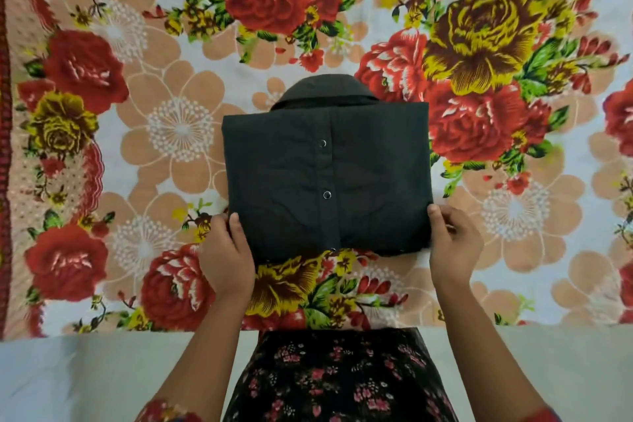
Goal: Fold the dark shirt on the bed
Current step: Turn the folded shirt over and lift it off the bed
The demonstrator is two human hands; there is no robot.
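Note:
The dark shirt [325, 178] lies on the bed as a compact folded rectangle. Its button placket with metal snaps runs down the middle, and the collar sticks out at the far edge. My left hand [226, 257] grips the near left corner, thumb on top of the cloth and fingers hidden beneath. My right hand [452, 240] holds the near right corner the same way, thumb pressed on the edge. The near edge of the shirt curves up slightly between my hands.
A bedsheet [164, 134] printed with big red, yellow and peach flowers covers the bed. Its near edge [102, 336] runs across the lower part of the view, with pale floor below. My floral dress [339, 380] fills the bottom centre.

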